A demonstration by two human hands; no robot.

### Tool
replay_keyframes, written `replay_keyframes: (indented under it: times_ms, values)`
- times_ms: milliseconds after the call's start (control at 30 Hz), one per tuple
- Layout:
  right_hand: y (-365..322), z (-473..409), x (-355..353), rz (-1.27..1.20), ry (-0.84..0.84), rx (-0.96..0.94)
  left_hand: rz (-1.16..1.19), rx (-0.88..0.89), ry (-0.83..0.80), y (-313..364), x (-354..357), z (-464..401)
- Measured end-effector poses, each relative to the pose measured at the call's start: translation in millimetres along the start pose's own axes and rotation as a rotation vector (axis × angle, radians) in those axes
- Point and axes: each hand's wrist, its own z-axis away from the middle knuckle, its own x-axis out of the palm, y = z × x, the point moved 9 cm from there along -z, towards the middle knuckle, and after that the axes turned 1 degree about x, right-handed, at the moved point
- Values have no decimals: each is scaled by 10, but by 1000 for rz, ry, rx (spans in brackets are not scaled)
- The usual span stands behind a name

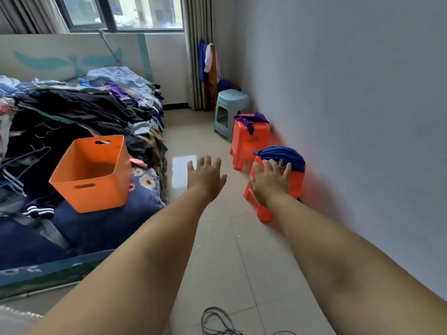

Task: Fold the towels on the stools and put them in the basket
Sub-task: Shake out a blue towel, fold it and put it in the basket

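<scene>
Right of centre, both arms reach toward the crumpled blue towel [284, 157] heaped on the near orange plastic stool [296, 183]. Right hand [271, 181] has fingers spread, holding nothing, tips at the towel's edge, apparently about to gather it. Left hand [205, 178] is likewise splayed and empty over the floor. Behind, a purple towel [251, 120] drapes the second orange stool [249, 141]. At left, the orange plastic basket [93, 172] sits on the bed beside piled clothes [79, 110]. Nothing obstructs the reach.

Open tiled floor [193, 131] runs between the bed [101, 228] and the wall [350, 93]. Three stools line the wall; the nearest orange stool [296, 183] is heaped with a blue towel [283, 154]. A cable [217, 320] lies on the floor's near edge.
</scene>
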Motion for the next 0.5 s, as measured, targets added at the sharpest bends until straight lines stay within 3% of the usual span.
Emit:
replay_keyframes:
  times_ms: [267,500]
  values:
    - [259,-688,94,59,-34,58,10,43,-39,68,158,-764]
    - [501,-2012,-34,90,5,41,-11,55,17,132,138,-2064]
